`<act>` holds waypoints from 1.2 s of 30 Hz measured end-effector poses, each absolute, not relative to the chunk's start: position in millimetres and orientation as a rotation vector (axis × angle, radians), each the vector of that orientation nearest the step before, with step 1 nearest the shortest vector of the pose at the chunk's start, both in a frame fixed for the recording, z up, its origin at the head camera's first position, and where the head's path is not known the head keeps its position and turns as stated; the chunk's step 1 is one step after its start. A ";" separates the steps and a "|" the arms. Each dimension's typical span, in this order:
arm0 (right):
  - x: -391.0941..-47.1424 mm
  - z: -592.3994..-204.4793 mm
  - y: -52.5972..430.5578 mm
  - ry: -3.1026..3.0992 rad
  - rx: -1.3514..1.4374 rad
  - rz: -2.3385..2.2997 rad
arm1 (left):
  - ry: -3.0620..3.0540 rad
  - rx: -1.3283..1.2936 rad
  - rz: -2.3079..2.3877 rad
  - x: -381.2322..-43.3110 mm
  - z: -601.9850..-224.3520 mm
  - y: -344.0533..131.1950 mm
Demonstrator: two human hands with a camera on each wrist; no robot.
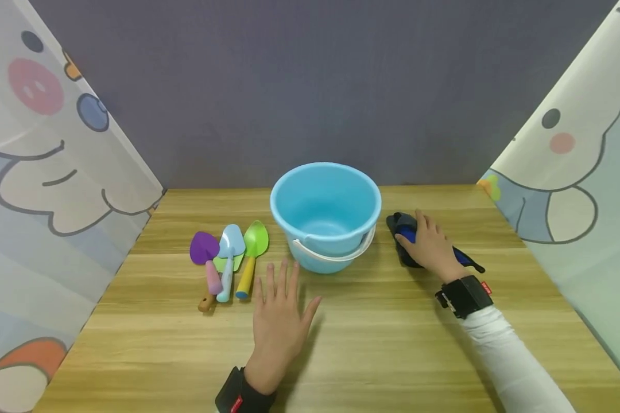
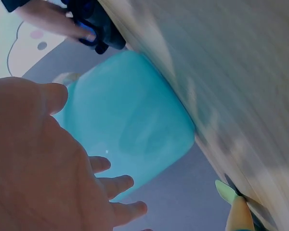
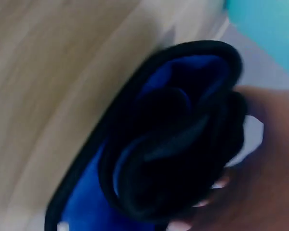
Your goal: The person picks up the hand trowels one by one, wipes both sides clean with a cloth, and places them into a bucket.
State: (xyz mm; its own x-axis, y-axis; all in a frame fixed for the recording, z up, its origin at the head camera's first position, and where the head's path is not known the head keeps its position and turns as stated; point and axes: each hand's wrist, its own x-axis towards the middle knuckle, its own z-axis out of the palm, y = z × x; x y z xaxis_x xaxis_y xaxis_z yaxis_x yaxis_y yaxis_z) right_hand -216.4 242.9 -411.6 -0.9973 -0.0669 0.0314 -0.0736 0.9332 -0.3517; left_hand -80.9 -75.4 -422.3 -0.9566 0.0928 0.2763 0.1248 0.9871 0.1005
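Observation:
My right hand (image 1: 434, 249) grips a rolled black-and-blue padded fabric wrap (image 3: 173, 139) to the right of the bucket. A black-edged strap of the wrap trails out toward the wrist. My left hand (image 1: 279, 321), palm down with fingers spread, is over the table in front of the bucket and holds nothing. Between the hands and farther back stands a light blue bucket (image 1: 325, 201), upright, its white handle (image 1: 336, 256) hanging down at the front. The inside of the bucket shows only its bare floor.
Left of the bucket lie toy trowels: a purple one (image 1: 204, 248), a light blue one (image 1: 231, 244) and a green one (image 1: 256, 238) with a yellow handle. Beneath them shows a brown handle end (image 1: 205, 303). A grey wall (image 1: 315, 86) rises behind the wooden table (image 1: 382, 355).

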 end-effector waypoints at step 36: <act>-225.2 -429.8 249.4 -3.133 0.193 0.344 | -3.076 0.257 -0.263 -150.7 -393.0 -243.7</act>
